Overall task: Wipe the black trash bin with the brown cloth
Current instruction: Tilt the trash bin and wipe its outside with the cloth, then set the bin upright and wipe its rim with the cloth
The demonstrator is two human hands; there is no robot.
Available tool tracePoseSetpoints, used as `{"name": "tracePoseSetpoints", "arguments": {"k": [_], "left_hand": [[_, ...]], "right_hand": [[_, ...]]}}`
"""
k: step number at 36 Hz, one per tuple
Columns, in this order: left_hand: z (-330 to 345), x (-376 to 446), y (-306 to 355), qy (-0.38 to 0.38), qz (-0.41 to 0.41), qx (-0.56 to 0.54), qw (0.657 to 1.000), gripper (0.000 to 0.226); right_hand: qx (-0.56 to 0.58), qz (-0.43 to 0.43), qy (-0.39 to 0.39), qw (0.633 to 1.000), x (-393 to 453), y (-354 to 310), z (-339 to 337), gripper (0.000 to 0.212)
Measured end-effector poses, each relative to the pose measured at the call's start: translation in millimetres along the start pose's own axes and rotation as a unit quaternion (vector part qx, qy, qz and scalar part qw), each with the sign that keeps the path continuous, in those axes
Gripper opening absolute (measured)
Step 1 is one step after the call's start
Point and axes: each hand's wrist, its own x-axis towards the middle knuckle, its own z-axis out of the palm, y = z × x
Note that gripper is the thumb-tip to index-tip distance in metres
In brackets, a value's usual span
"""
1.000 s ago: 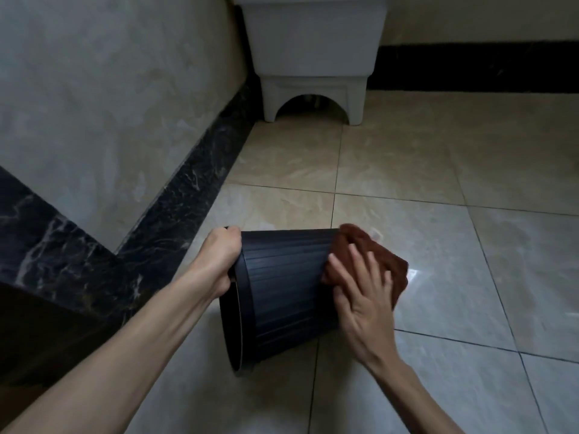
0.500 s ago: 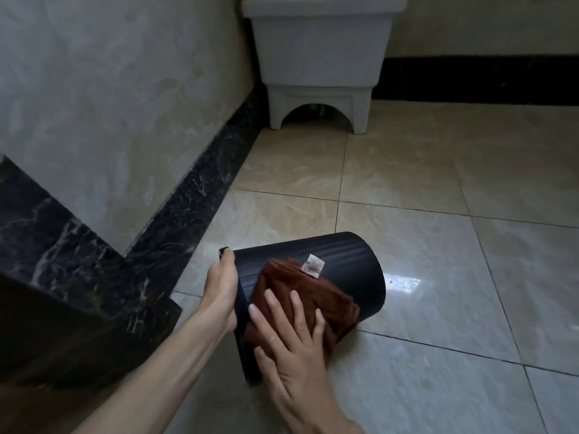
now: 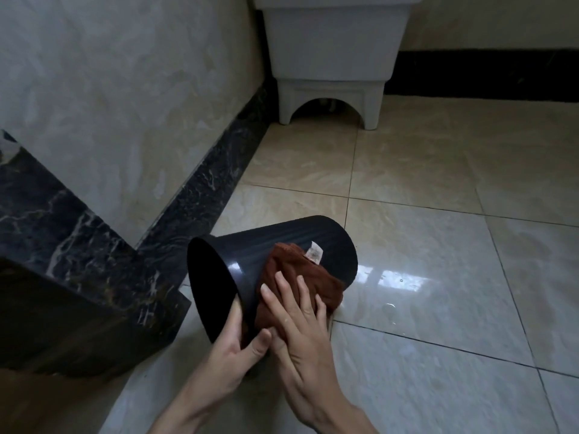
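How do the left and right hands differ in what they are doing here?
The left hand grips the black bin's rim at its lower edge; the right hand lies flat, fingers spread, pressing the brown cloth against the bin's side. Both are bare and touch near the rim.

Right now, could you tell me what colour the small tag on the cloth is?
Whitish, against the brown cloth; the tag shows in the head view.

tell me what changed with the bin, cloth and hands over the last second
The right hand slid the brown cloth from the base end of the black ribbed plastic trash bin back along its side toward the rim. The left hand shifted its grip from the rim's top to its lower edge. Unchanged: the bin is still tipped sideways over the tiled floor, cloth pressed on it.
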Motion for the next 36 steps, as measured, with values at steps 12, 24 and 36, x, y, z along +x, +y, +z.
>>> {"name": "tracePoseSetpoints", "arguments": {"k": [12, 24, 36], "left_hand": [[-4.4, -7.0, 30.2, 0.077, -0.006, -0.174, 0.982, 0.050], [-12.0, 7.1, 43.6, 0.002, -0.001, -0.136, 0.991, 0.050], [11.8, 36.2, 64.5, -0.028, 0.056, 0.051, 0.997, 0.045]], "right_hand": [[-0.062, 0.025, 0.069, 0.995, 29.5, 61.1, -25.6, 0.052], [0.042, 0.142, 0.152, 0.977, 36.4, 95.1, -32.3, 0.057], [0.296, 0.188, 0.113, 0.930, 1.2, -25.6, -40.2, 0.037]]}}
